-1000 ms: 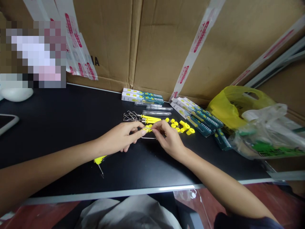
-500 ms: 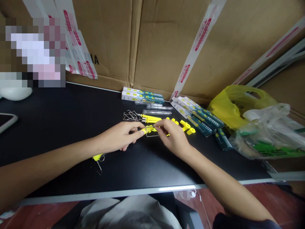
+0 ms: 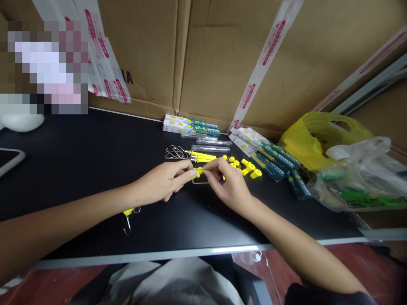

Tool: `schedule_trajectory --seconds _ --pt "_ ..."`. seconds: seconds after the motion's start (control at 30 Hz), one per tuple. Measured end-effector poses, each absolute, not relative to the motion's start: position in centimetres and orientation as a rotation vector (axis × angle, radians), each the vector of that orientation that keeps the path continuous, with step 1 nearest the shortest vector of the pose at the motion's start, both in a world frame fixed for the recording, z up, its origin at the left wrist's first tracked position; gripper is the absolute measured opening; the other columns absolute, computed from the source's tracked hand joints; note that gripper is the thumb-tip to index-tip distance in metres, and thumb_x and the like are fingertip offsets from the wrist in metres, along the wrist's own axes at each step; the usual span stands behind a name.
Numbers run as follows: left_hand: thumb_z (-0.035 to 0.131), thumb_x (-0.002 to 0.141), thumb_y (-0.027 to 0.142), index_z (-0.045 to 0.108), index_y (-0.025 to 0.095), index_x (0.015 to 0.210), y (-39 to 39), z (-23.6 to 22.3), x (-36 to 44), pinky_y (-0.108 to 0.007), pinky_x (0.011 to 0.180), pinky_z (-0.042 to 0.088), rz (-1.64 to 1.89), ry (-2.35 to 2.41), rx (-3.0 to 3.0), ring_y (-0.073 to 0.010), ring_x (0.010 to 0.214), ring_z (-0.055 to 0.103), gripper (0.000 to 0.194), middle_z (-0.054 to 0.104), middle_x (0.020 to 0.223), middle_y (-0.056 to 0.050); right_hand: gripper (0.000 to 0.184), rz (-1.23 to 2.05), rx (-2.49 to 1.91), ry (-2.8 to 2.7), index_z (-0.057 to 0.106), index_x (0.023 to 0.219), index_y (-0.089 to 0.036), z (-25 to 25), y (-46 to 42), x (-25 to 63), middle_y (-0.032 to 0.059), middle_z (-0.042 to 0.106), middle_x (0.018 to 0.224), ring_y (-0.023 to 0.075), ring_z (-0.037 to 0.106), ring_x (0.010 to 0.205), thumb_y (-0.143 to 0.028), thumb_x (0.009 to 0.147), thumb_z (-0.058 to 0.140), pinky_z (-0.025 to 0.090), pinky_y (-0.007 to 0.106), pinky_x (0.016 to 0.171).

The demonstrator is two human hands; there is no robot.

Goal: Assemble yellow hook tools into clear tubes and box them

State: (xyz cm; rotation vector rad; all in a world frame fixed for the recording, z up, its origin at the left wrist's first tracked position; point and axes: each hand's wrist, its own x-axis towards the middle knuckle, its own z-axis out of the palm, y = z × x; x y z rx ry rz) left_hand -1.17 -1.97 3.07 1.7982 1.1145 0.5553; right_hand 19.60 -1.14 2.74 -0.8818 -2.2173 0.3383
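Observation:
My left hand (image 3: 165,183) and my right hand (image 3: 227,184) meet over the black table (image 3: 79,156), both pinching a small yellow plastic piece (image 3: 197,171) with a thin metal wire below it. Just behind lie a few yellow-handled wire tools (image 3: 190,156) and several loose yellow caps (image 3: 244,167). A yellow-handled hook (image 3: 129,217) lies under my left forearm.
Flat teal and white packets (image 3: 190,126) and clear tubes (image 3: 210,145) lie at the back; more packets (image 3: 267,153) fan out to the right. Yellow and clear plastic bags (image 3: 343,161) fill the right side. Cardboard boxes (image 3: 222,59) wall the table's rear.
Both hands stay pinched together on the yellow piece with small finger shifts. The hook by my left forearm has turned, its metal end now pointing down.

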Motion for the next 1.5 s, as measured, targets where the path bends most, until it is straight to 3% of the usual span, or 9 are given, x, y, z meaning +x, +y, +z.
schedule_trajectory --seconds 0.17,0.33,0.47,0.63,0.9,1.17,1.33,1.5 --pt "0.038 0.095 0.052 0.049 0.021 0.092 -2.0 3.4 -1.2 -0.014 0.037 0.034 0.695 1.035 1.716 -0.0033 0.037 0.042 0.033 0.047 0.062 0.007 0.033 1.153 -0.904 -1.673 0.036 0.096 -0.025 2.2 -1.7 17.9 -0.0098 0.049 0.064 0.0083 0.048 0.050 -0.033 0.084 0.066 0.042 0.019 0.046" --pt "0.041 0.095 0.051 0.050 0.020 0.092 -2.2 3.5 -1.2 -0.014 0.035 0.033 0.748 0.964 1.683 -0.0028 0.037 0.041 0.033 0.047 0.062 0.007 0.033 1.600 -0.891 -1.496 0.044 0.078 -0.021 1.6 -1.9 16.9 -0.0020 0.062 0.068 0.0113 0.060 0.061 -0.045 0.083 0.066 0.048 0.019 0.046" --pt "0.042 0.095 0.050 0.047 0.019 0.087 -2.3 3.3 -1.0 -0.013 0.033 0.032 0.731 0.951 1.609 -0.0023 0.035 0.040 0.032 0.045 0.059 0.008 0.032 1.660 -0.803 -1.393 0.045 0.075 -0.020 1.2 -2.0 16.8 -0.0010 0.064 0.073 0.0123 0.064 0.071 -0.041 0.082 0.069 0.055 0.023 0.057" --pt "0.038 0.097 0.047 0.045 0.019 0.085 -1.9 2.7 -0.6 -0.013 0.028 0.028 0.677 0.921 1.472 -0.0033 0.028 0.038 0.032 0.047 0.051 0.009 0.031 1.722 -0.732 -1.357 0.041 0.076 -0.021 1.1 -2.1 16.9 -0.0031 0.065 0.072 0.0109 0.065 0.067 -0.036 0.084 0.067 0.056 0.026 0.064" --pt "0.037 0.096 0.050 0.053 0.015 0.070 -1.4 3.4 -0.6 -0.014 0.023 0.031 0.541 0.826 1.161 -0.0038 0.024 0.032 0.047 0.042 0.045 0.007 0.035 1.709 -0.767 -1.384 0.036 0.077 -0.022 1.5 -2.0 17.0 -0.0065 0.065 0.062 0.0091 0.062 0.053 -0.035 0.083 0.068 0.054 0.024 0.056" --pt "0.039 0.095 0.053 0.051 0.016 0.067 -1.4 3.2 -0.8 -0.014 0.023 0.032 0.498 0.767 1.073 -0.0039 0.024 0.029 0.047 0.042 0.044 0.007 0.037 1.650 -0.813 -1.473 0.037 0.076 -0.022 2.0 -2.0 17.2 -0.0073 0.063 0.058 0.0088 0.061 0.050 -0.038 0.081 0.070 0.056 0.023 0.052" --pt "0.038 0.094 0.055 0.044 0.017 0.053 -1.1 3.2 -1.1 -0.014 0.023 0.030 0.423 0.692 1.073 -0.0037 0.022 0.025 0.057 0.034 0.037 0.006 0.036 1.620 -0.846 -1.528 0.037 0.076 -0.022 2.6 -2.2 17.3 -0.0075 0.064 0.056 0.0087 0.062 0.048 -0.038 0.081 0.069 0.057 0.022 0.052" --pt "0.041 0.091 0.059 0.043 0.017 0.052 -1.0 3.2 -1.3 -0.013 0.022 0.029 0.379 0.636 1.055 -0.0030 0.023 0.022 0.057 0.030 0.037 0.007 0.036 1.574 -0.870 -1.554 0.038 0.074 -0.022 2.7 -2.4 17.3 -0.0072 0.062 0.056 0.0082 0.061 0.049 -0.037 0.080 0.070 0.056 0.021 0.050"
